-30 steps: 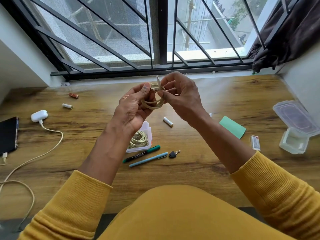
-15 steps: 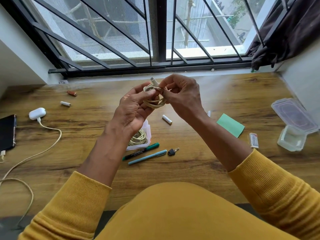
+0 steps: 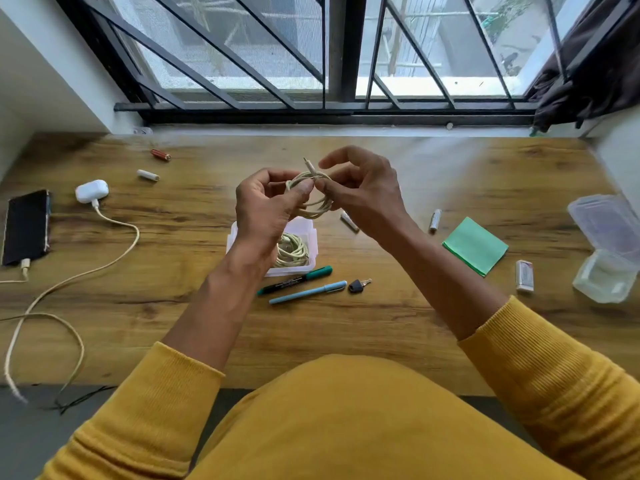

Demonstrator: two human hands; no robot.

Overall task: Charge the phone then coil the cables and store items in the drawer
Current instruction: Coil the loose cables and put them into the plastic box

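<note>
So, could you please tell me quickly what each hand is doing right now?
Left hand: holding the coiled cream cable, thumb pressed on the loops.
Right hand: pinching the same coil near its plug end, other fingers loosely raised.

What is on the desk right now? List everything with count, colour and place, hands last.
wooden desk: 1, brown, under the window
black phone: 1, far left, cable plugged in
white earbud case: 1, left, cable plugged in
cream charging cables on desk: 2, left, trailing off the edge
batteries: 4; copper-red, white back left; white, silver centre
clear plastic box: 1, centre, holding a cream coil
pens: 2; green-capped marker, light blue pen
black key: 1, beside pens
green paper pad: 1, right
small white box: 1, right
clear empty container with lid: 1, far right
cream cable coil: 1, held above box
left hand, right hand: both hold that coil
</note>
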